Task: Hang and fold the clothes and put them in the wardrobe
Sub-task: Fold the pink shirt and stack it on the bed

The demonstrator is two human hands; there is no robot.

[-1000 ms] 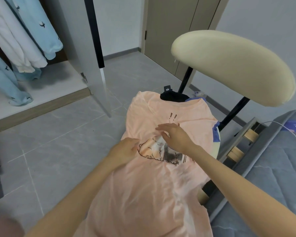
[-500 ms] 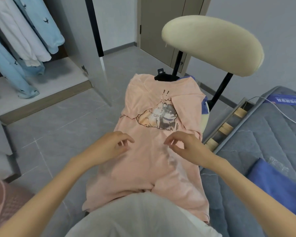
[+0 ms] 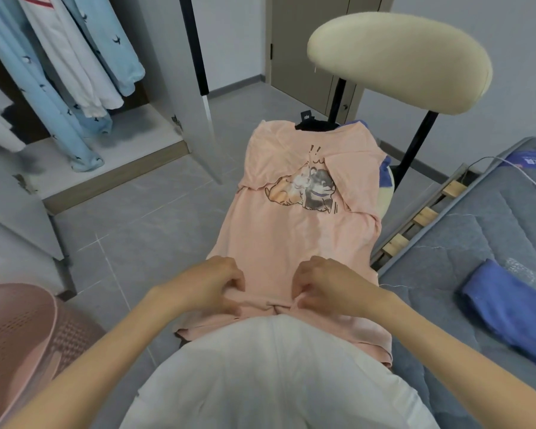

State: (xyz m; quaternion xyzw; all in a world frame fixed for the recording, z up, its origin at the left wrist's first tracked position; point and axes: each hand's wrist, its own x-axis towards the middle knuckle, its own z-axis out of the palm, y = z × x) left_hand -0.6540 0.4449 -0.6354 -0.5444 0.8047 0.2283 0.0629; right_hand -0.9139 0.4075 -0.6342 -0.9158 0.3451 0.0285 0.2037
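The pink T-shirt lies print-up on the chair seat, both sleeves folded inward over the chest. Its long axis runs from 12 o'clock (collar, toward the chair back) to 6 o'clock (hem, at the person's lap). The left hand and right hand are side by side on the lower body of the shirt, each pinching a gather of fabric between fingers and thumb. Both hands are equally near the hem; the collar lies directly ahead at 12 o'clock. Judgement: the next fold carries the hem end along this axis toward the collar. The open wardrobe stands at 10 o'clock.
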